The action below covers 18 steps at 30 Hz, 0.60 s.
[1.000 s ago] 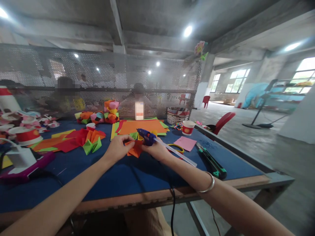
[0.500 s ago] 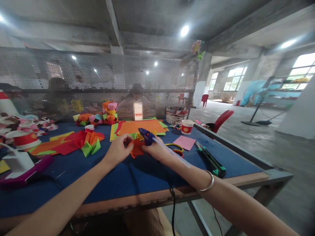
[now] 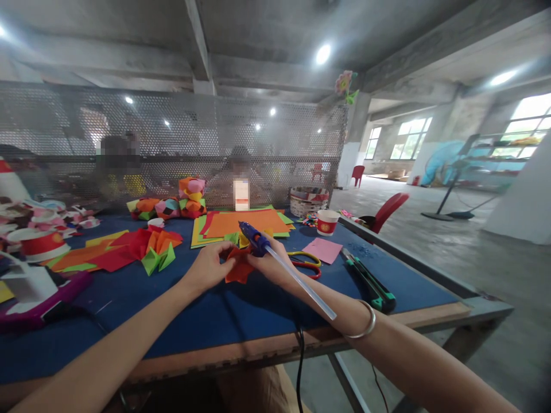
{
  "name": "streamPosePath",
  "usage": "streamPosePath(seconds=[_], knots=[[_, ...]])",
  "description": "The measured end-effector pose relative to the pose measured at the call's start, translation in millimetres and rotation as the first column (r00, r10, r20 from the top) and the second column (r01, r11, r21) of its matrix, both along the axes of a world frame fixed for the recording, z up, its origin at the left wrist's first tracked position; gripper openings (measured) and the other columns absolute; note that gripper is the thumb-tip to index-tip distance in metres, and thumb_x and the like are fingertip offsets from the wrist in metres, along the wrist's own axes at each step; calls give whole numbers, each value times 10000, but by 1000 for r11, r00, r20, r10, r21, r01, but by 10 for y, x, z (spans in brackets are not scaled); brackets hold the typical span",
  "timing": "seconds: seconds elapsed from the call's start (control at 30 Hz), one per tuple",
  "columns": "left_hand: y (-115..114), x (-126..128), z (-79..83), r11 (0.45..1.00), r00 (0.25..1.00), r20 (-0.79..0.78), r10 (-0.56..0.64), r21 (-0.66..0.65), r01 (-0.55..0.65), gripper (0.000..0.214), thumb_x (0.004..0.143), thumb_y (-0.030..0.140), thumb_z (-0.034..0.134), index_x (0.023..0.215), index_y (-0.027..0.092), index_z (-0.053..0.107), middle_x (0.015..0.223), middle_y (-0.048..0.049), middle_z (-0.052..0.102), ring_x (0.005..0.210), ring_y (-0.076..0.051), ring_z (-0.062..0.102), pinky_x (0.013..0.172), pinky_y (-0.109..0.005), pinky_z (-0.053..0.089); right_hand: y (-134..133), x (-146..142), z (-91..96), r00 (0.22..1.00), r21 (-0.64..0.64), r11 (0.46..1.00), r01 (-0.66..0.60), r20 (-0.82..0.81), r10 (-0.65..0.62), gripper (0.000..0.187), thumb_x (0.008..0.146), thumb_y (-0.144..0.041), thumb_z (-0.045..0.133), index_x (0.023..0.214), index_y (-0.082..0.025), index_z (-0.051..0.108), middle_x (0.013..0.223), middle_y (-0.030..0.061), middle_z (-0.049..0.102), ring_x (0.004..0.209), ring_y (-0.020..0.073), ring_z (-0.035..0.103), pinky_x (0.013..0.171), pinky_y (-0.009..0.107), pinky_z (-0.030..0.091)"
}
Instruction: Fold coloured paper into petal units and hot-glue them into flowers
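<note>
My left hand (image 3: 209, 265) pinches the left side of an orange folded paper piece (image 3: 239, 271) above the blue tabletop. My right hand (image 3: 272, 263) is closed around a blue hot glue gun (image 3: 255, 238), with the thumb at the paper's right side. Its nozzle points up and away to the left. A clear glue stick (image 3: 303, 284) sticks out of its back over my right wrist. Just beyond the hands are stacked sheets of coloured paper (image 3: 245, 222). Yellow-and-red-handled scissors (image 3: 312, 265) lie right of my right hand, partly hidden by it.
A green-and-black box cutter (image 3: 370, 281) and a pink paper square (image 3: 322, 250) lie to the right, near a red-and-white paper cup (image 3: 328, 222). Folded paper pieces (image 3: 161, 249) and a purple power strip (image 3: 55, 301) are at left. A mesh partition (image 3: 267, 137) stands behind.
The orange paper has tilted and sits slightly lower between my fingers. The glue gun has turned, its glue stick now showing longer over my right wrist.
</note>
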<state>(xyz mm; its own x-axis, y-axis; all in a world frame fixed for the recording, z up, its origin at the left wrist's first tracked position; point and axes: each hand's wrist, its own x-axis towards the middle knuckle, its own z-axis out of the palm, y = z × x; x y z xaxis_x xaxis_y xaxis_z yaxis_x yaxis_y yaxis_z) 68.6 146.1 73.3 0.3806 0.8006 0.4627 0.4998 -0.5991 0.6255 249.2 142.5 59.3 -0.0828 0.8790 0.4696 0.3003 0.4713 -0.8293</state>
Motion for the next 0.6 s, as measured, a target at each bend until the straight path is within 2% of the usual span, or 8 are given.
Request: streamPosePath(seconds=[0.23,0.43,0.6], knots=[[37,-33,-15,998,996,46,70,-12,-69,205,761,356,569,724,183,673,719,-25,729,718,-202,667,679,-278,494,6,-10,-4,1000,-40,999,3,-21,-4,279,681,-393,743,819,-215,580,741,-8,631,661,148,563,599,270,466],[57,-43,-10,986,980,148,130,-119,-113,204,702,384,625,688,183,657,620,-4,682,600,-173,617,575,-256,466,-22,-33,32,995,-146,988,-56,-93,42,237,627,-261,689,830,-215,575,744,-16,649,592,142,589,538,264,487],[66,-32,-26,981,978,180,107,-181,-74,185,668,371,644,677,186,642,587,13,658,570,-158,601,559,-251,472,-34,-32,52,997,-117,993,-9,-71,1,179,623,-178,625,791,-223,584,668,-39,627,581,148,586,554,268,474]])
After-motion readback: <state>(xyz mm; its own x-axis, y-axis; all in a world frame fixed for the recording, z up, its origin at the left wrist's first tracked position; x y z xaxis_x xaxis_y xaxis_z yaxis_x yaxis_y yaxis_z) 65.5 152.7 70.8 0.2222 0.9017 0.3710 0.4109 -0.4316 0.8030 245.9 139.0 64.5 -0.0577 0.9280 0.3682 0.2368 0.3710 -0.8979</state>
